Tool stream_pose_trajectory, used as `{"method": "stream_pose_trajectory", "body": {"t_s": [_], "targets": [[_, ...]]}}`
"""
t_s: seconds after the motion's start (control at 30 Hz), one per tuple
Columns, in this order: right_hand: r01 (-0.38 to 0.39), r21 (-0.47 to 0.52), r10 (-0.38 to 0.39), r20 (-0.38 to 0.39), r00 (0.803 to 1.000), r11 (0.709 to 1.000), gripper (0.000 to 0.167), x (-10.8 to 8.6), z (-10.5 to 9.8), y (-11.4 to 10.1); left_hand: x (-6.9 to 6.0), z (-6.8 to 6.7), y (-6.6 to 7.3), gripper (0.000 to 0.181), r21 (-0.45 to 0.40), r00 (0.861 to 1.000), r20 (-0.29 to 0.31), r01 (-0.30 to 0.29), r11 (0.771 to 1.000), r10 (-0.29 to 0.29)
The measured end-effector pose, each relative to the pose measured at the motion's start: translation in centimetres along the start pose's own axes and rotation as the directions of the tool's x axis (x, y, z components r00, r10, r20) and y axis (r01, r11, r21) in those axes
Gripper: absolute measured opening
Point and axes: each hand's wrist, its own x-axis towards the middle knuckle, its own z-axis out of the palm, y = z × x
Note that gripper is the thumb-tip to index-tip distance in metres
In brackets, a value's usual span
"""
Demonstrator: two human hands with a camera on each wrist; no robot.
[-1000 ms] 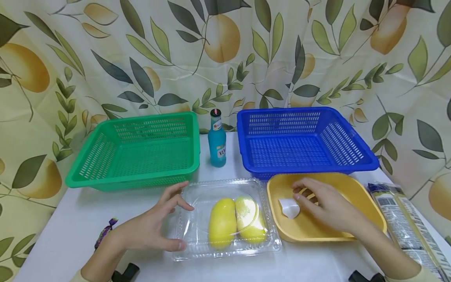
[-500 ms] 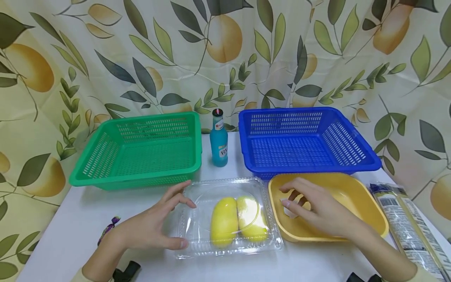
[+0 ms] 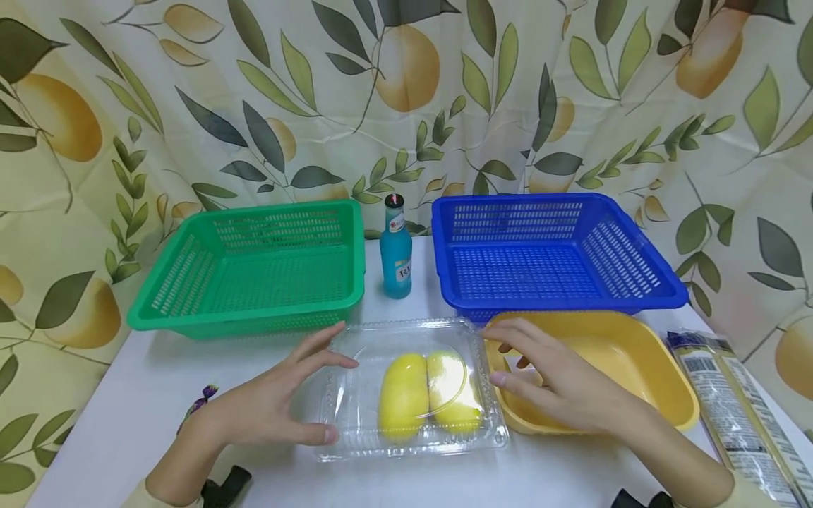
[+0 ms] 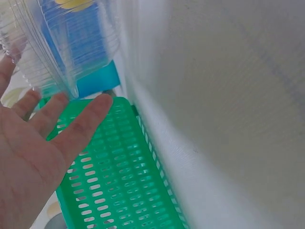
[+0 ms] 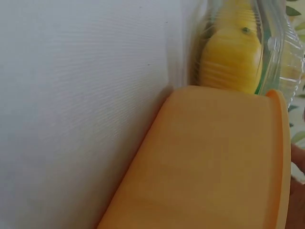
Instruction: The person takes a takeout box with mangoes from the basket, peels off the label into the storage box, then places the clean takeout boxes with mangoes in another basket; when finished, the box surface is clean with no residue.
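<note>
A clear plastic clamshell box [image 3: 353,415] with a lid lies on the white table, and two yellow mangoes [image 3: 404,398] show through it. My left hand [image 3: 263,406] is at the box's left side, its fingers spread and thumb apart; in the left wrist view the fingertips are close to the box's edge, though contact is unclear. Over the left rim of the yellow tray [image 3: 641,367], beside the box's right edge, my right hand [image 3: 555,381] hovers with loosely bent fingers and nothing visible in it. Below it a small white piece [image 3: 516,363] in the tray is mostly hidden.
Behind stand a green basket [image 3: 279,282] and a blue basket [image 3: 517,271], with an upright blue bottle [image 3: 396,250] between them. A printed plastic packet [image 3: 737,402] lies at the far right. A purple-wrapped candy [image 3: 198,403] is partly behind my left forearm.
My right hand has moved left, from above the tray's inside to its left rim near the box, covering most of the white piece. The left hand stays almost where it was.
</note>
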Motion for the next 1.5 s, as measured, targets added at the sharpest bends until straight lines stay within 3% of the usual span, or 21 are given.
{"method": "stream_pose_trajectory", "body": {"t_s": [0.47, 0.77, 1.1, 1.27, 1.5], "targets": [[0.057, -0.042, -0.053, 0.089, 0.995, 0.997, 0.063, 1.2, 1.1, -1.0, -0.2, -0.2, 0.5, 0.074, 0.003, 0.999, 0.020, 0.051, 0.999, -0.051], [0.040, -0.013, -0.037, 0.141, 0.989, 0.999, 0.093, 0.8, 1.6, -1.2, -0.1, -0.2, 0.7, 0.077, -0.039, 0.999, -0.015, 0.042, 0.998, -0.042], [-0.023, 0.043, 0.015, 0.176, 0.984, 0.999, 0.111, 0.5, 1.6, -1.2, -0.6, -0.1, 0.9, 0.071, -0.007, 0.997, -0.049, 0.060, 0.998, -0.061], [-0.070, 0.025, 0.064, 0.193, 0.979, 0.997, 0.115, 0.4, 1.7, -1.6, -0.8, -0.2, 0.9, 0.070, -0.026, 0.997, -0.038, 0.059, 0.998, -0.060], [-0.084, -0.058, 0.094, 0.200, 0.975, 0.995, 0.109, 0.3, 1.9, -1.5, -0.9, -0.1, 1.0, 0.078, -0.071, 0.996, -0.011, 0.088, 0.994, -0.089]]}}
